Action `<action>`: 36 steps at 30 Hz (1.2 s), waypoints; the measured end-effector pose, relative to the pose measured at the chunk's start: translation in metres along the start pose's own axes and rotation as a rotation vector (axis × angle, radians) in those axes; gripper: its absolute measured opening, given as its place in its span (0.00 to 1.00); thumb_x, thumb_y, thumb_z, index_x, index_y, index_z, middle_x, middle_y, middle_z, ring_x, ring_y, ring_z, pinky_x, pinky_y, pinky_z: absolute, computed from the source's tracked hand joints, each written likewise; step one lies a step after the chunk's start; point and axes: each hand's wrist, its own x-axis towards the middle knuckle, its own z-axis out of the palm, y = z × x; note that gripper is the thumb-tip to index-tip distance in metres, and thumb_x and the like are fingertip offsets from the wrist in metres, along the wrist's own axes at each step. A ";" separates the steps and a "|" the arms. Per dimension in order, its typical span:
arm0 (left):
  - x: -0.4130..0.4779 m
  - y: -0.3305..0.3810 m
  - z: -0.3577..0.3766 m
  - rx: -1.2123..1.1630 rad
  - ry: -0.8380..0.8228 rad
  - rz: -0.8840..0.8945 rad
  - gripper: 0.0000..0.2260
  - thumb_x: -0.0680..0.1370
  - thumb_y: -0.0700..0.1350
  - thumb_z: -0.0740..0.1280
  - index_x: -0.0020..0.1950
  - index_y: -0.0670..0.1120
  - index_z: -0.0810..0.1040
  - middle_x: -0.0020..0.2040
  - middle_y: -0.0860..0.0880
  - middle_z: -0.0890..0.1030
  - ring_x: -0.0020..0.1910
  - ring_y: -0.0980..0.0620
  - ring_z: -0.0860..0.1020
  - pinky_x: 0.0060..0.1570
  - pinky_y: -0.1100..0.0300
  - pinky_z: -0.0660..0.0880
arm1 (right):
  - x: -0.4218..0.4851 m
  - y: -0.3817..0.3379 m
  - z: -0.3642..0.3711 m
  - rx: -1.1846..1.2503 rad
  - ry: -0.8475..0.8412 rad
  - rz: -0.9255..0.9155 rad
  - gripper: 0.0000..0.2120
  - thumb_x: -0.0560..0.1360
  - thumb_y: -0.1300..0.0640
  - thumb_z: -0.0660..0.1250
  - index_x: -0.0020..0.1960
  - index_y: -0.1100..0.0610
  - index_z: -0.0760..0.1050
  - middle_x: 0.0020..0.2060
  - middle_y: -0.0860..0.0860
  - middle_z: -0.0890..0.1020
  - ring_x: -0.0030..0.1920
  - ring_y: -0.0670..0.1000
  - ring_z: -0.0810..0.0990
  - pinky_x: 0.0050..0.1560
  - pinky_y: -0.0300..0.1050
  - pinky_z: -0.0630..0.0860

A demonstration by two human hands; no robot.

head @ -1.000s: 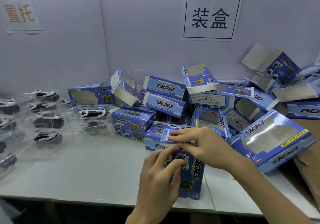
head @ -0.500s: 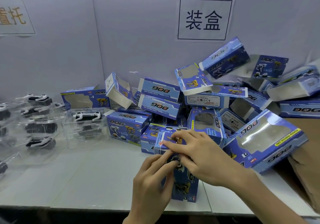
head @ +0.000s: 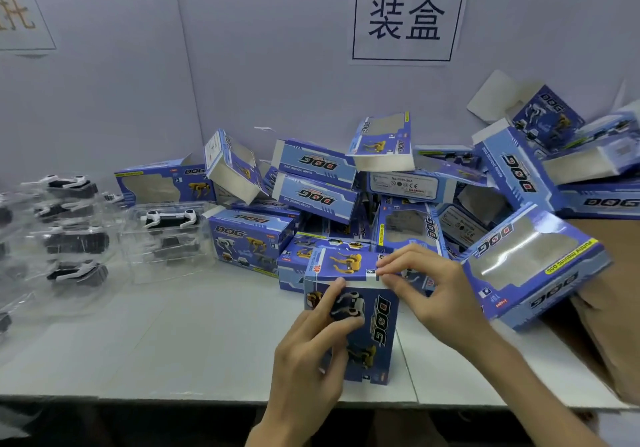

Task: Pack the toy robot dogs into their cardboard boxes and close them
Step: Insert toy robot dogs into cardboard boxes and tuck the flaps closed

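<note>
The left hand curled its fingers round the upright box, steadying it; the right hand pinched the top flap, seemingly closing it.

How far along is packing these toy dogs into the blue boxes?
Done: one blue cardboard box lying behind looks closed. In hand: the left hand steadies an upright blue box while the right hand pinches its top flap. Left: clear plastic trays of black-and-white toy dogs wait at the left; many piled boxes stand open.
</note>
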 end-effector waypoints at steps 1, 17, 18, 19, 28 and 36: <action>0.001 0.001 -0.003 -0.016 -0.020 0.000 0.14 0.76 0.40 0.65 0.58 0.54 0.82 0.75 0.58 0.68 0.58 0.59 0.76 0.53 0.67 0.74 | -0.001 0.000 0.004 -0.003 0.026 0.014 0.04 0.74 0.64 0.73 0.45 0.56 0.83 0.44 0.44 0.83 0.50 0.47 0.82 0.53 0.37 0.76; 0.039 0.020 -0.021 -0.206 -0.158 -0.115 0.06 0.76 0.47 0.66 0.46 0.55 0.82 0.61 0.61 0.76 0.48 0.55 0.80 0.41 0.71 0.73 | -0.001 -0.007 0.017 -0.010 0.172 0.160 0.06 0.76 0.60 0.72 0.44 0.50 0.82 0.43 0.42 0.84 0.45 0.46 0.82 0.39 0.45 0.75; 0.043 0.021 -0.020 -0.229 -0.166 -0.119 0.06 0.76 0.44 0.67 0.46 0.54 0.82 0.61 0.60 0.76 0.48 0.55 0.80 0.41 0.70 0.73 | 0.002 -0.006 0.017 -0.011 0.174 0.166 0.06 0.76 0.60 0.72 0.43 0.50 0.82 0.42 0.42 0.84 0.44 0.46 0.81 0.38 0.41 0.74; 0.046 0.022 -0.019 -0.254 -0.169 -0.119 0.07 0.76 0.42 0.68 0.45 0.53 0.82 0.61 0.59 0.76 0.48 0.54 0.80 0.42 0.70 0.73 | 0.003 -0.006 0.017 -0.015 0.174 0.159 0.06 0.76 0.60 0.72 0.43 0.50 0.82 0.42 0.42 0.84 0.44 0.45 0.81 0.39 0.36 0.73; 0.048 0.022 -0.017 -0.480 -0.091 -0.207 0.06 0.75 0.36 0.68 0.44 0.44 0.85 0.50 0.53 0.84 0.51 0.50 0.83 0.47 0.60 0.79 | -0.019 -0.009 0.021 0.055 0.055 0.069 0.06 0.78 0.59 0.69 0.52 0.53 0.83 0.53 0.43 0.82 0.60 0.48 0.79 0.55 0.38 0.76; 0.048 0.018 -0.020 -0.488 -0.163 -0.170 0.07 0.74 0.38 0.68 0.44 0.48 0.85 0.52 0.55 0.84 0.56 0.53 0.82 0.49 0.64 0.78 | -0.004 -0.016 0.018 0.074 0.088 0.128 0.10 0.75 0.67 0.71 0.46 0.53 0.85 0.46 0.43 0.85 0.52 0.42 0.82 0.46 0.39 0.80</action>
